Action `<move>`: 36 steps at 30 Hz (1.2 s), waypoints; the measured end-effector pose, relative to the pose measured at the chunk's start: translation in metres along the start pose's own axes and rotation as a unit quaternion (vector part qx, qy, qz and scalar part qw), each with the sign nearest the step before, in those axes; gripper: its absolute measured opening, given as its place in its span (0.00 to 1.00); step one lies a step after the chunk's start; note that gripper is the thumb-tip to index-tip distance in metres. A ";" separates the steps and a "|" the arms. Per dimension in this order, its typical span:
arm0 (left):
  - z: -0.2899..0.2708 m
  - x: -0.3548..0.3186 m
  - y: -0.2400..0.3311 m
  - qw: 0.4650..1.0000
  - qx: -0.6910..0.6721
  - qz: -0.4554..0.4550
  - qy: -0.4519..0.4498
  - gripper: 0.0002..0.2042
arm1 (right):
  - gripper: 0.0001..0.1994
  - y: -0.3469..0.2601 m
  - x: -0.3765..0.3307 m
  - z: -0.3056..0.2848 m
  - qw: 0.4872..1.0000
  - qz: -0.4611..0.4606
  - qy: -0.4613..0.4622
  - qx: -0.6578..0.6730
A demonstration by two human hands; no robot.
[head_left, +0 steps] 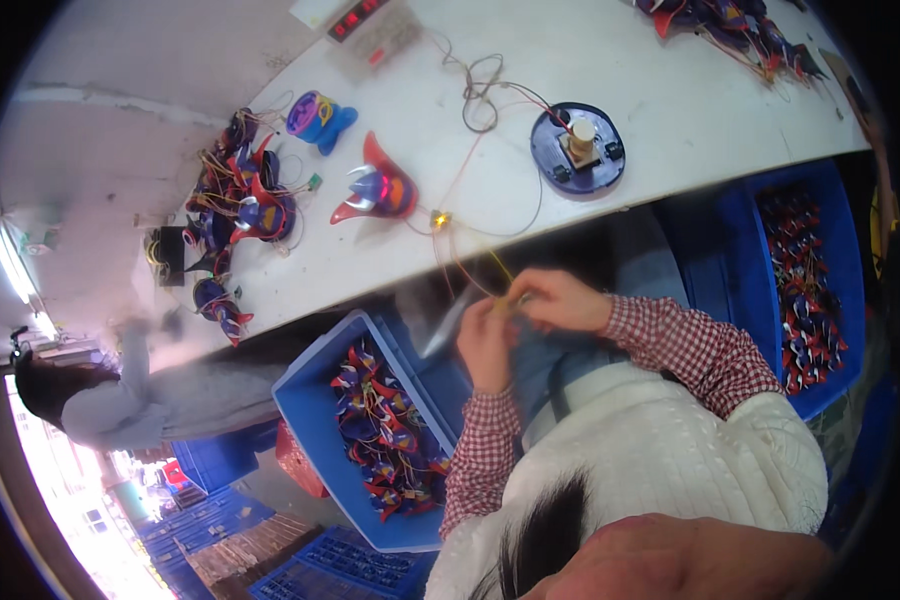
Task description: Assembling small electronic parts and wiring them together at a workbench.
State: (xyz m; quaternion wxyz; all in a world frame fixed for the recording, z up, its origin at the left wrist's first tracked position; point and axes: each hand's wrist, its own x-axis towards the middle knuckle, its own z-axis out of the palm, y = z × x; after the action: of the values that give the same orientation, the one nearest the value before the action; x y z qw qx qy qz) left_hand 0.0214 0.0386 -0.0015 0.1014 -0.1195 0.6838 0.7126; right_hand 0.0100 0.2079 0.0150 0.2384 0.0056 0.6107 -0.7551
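Observation:
Over the table's front edge, my left hand and my right hand meet, fingers pinched together on thin wires. A red wire and a yellow wire run into the fingers; the wire ends are hidden there. Beside my left hand is a blurred grey-white shape that I cannot make out. On the table lies a small circuit board with a yellow light glowing. Just left of it, a red-and-purple horned toy figure is lit red.
A round dark base with a knob stands on the white table. Horned pieces with wires are heaped at left, near a blue toy. Blue bins of such pieces flank me. Another person works at left.

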 end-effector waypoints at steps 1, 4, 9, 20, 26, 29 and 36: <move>0.000 0.001 -0.001 1.000 -0.001 -0.002 0.002 0.10 | 0.09 -0.001 0.001 -0.001 1.000 0.007 -0.004 0.010; 0.003 0.003 -0.002 1.000 0.005 0.012 0.007 0.11 | 0.08 0.000 0.006 0.001 1.000 -0.012 0.003 -0.015; 0.008 0.001 0.001 0.997 0.036 0.064 0.010 0.12 | 0.06 0.004 0.010 0.004 0.980 -0.116 0.051 -0.152; 0.011 0.001 0.001 0.994 0.073 0.084 -0.016 0.11 | 0.06 0.016 0.008 0.004 0.927 -0.220 0.108 -0.284; 0.014 -0.002 0.001 0.995 0.053 0.087 -0.004 0.10 | 0.06 0.019 0.008 0.005 0.915 -0.252 0.113 -0.294; 0.015 -0.003 0.002 0.996 0.046 0.082 0.002 0.10 | 0.06 0.020 0.008 0.005 0.910 -0.261 0.114 -0.301; 0.015 -0.004 0.002 0.996 0.043 0.077 0.008 0.09 | 0.05 0.021 0.007 0.007 0.902 -0.271 0.120 -0.313</move>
State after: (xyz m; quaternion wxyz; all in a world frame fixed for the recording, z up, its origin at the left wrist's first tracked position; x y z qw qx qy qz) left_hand 0.0236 0.0537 0.0022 0.0456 -0.0672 0.7220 0.6871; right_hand 0.0131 0.1961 -0.0050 -0.0606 -0.1448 0.8174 -0.5542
